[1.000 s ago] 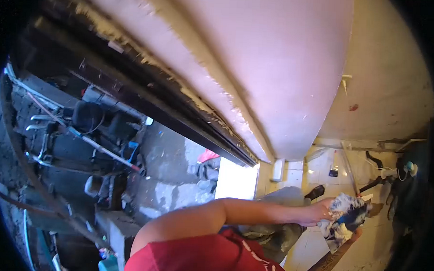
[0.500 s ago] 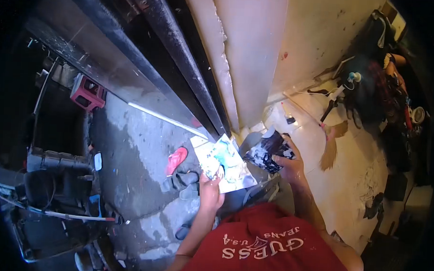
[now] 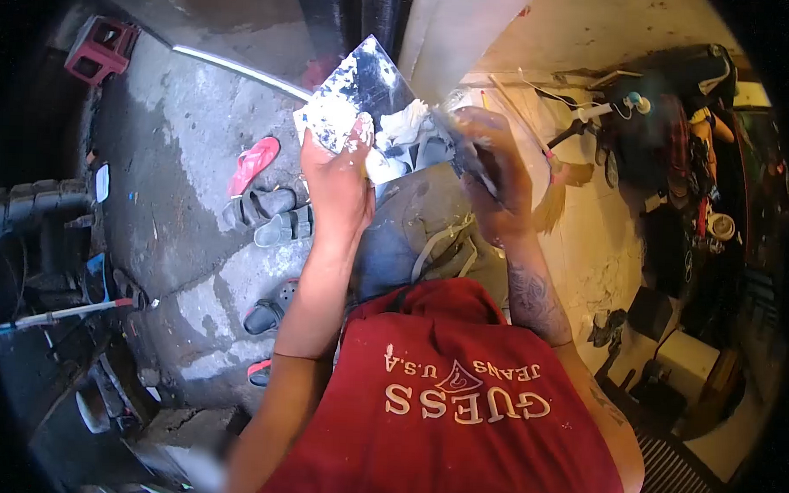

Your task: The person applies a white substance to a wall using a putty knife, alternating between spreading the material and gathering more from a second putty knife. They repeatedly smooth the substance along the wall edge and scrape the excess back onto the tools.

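My left hand (image 3: 341, 166) grips the near left edge of a shiny flat plate (image 3: 374, 81), its thumb on top. White paste (image 3: 334, 114) is smeared over the plate's left side, and another pale lump (image 3: 403, 123) lies near its right side. At the plate's right edge is my right hand (image 3: 497, 172), its fingers curled around a dark, blurred flat piece. That piece is mostly hidden by the hand and smeared by motion. Both hands are above my lap, in front of the red shirt (image 3: 467, 397).
A pink slipper (image 3: 254, 165) and grey sandals (image 3: 282, 227) lie on the floor at the left. A red stool (image 3: 101, 49) stands at the upper left. To the right are a broom (image 3: 551, 204), a hanging dark cloth and clutter. Dark posts (image 3: 385, 20) rise ahead.
Both hands and the plate appear higher in view as the camera has tilted. My right hand has turned, and the dark piece, earlier broadly visible, is now mostly hidden beside the plate's right edge.
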The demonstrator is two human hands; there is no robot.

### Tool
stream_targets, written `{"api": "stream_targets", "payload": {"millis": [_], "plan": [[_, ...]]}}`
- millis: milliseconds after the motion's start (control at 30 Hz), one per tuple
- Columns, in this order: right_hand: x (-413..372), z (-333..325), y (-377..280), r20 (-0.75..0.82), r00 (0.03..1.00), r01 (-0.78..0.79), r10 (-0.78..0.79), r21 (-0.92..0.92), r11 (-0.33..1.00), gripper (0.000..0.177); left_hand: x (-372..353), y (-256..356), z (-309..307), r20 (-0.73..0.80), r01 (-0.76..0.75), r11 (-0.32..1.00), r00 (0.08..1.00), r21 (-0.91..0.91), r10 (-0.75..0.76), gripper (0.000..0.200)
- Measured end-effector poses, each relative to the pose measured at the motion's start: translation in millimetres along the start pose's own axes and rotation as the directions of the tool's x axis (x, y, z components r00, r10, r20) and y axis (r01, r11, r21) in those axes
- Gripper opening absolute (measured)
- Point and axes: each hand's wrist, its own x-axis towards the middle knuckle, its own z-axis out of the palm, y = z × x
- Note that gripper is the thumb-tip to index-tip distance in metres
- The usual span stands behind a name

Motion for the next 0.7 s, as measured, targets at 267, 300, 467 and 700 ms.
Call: {"api": "stream_targets", "payload": {"millis": [267,300,467,700], "plan": [[-28,-6,46,0.281,0.947,-0.041,0.155,-0.375,0.926,0.051,-6,36,-5,-0.008,-0.001,0.996,1.0,-0.087,0.0,0.03],[-28,-7,46,0.255,0.944,-0.063,0.208,-0.48,0.875,0.052,-10,35,-9,0.0,0.001,0.998,1.0,-0.07,-0.001,0.029],[-12,-51,41,-0.174,0.873,-0.412,0.456,0.237,0.88,0.067,1,-17,-52,-0.005,0.225,0.971,0.974,0.076,-0.225,0.017],[17,-145,31,-0.411,0.79,0.003,0.455,0.745,0.667,0.043,-27,-106,-83,0.002,0.547,0.829,0.835,0.114,-0.551,0.035]]}}
